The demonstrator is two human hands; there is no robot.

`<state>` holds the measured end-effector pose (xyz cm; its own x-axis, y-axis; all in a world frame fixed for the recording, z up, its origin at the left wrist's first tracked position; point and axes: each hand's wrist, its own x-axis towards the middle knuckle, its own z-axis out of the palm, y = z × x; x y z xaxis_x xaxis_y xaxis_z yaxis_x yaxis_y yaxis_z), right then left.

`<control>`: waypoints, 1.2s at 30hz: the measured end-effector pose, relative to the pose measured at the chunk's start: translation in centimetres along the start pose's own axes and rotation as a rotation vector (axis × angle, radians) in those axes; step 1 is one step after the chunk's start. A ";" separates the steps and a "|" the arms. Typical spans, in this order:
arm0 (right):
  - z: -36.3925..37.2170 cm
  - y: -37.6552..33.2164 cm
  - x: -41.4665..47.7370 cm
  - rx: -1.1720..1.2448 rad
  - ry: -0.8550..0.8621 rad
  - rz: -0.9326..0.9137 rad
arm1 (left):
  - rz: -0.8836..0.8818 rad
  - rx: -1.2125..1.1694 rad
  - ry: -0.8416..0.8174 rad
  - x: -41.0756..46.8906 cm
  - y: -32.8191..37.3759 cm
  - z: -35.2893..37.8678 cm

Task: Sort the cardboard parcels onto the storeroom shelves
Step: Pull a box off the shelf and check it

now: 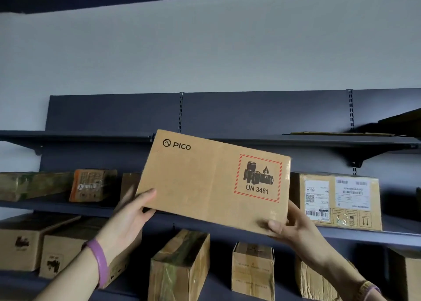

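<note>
Both forearms enter from the bottom edge, cut off below the wrists, the left one wearing a purple band (100, 263). The left hand (131, 214) has its grip pinching the lower left corner of the PICO parcel (205, 182): the thumb lies flat on the printed face, while the fingers go behind the cardboard and cannot be seen. The right hand (293, 228) has its grip clamped on the parcel's lower right corner, thumb on the front, fingers mostly hidden behind and beneath it.

The parcel is held in the air, tilted with its left end higher, in front of the shelving. Its top left corner overlaps the edge of the upper shelf (79, 134). It bears a red-hatched battery warning reading UN 3481.

Behind the parcel, the middle shelf (364, 233) carries a labelled box (337, 200) just right of the parcel, and an orange-taped box (91, 184) left of it, whose print is too blurred to read. Another box right behind the parcel's left edge is mostly hidden. Below the parcel, several taped cartons stand on the lowest shelf, their bases cut off.
</note>
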<state>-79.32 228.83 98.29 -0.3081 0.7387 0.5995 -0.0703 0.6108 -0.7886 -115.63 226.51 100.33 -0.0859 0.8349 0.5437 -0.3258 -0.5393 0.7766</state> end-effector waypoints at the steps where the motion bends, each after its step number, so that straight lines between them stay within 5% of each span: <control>1: -0.1 0.3 0.1 -0.011 0.036 -0.010 | -0.023 0.024 0.009 0.1 -0.3 -0.3; 16: 2.1 3.1 -1.0 0.001 0.238 -0.067 | -0.121 0.012 0.160 1.4 -6.2 -1.2; 24: 7.4 2.1 -1.4 -0.493 0.347 -0.323 | -0.123 -0.050 0.302 2.8 -7.5 -0.1; 31: 5.7 3.6 -0.2 -0.241 0.443 -0.258 | -0.139 -0.168 0.271 2.6 -7.3 -0.1; 36: 3.2 4.8 1.2 0.186 0.470 -0.130 | -0.135 -0.252 0.161 1.6 -6.6 0.2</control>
<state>-83.09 231.76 94.83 0.1709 0.7347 0.6565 -0.2598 0.6763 -0.6892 -113.43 231.38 96.10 -0.1672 0.9144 0.3688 -0.5658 -0.3953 0.7236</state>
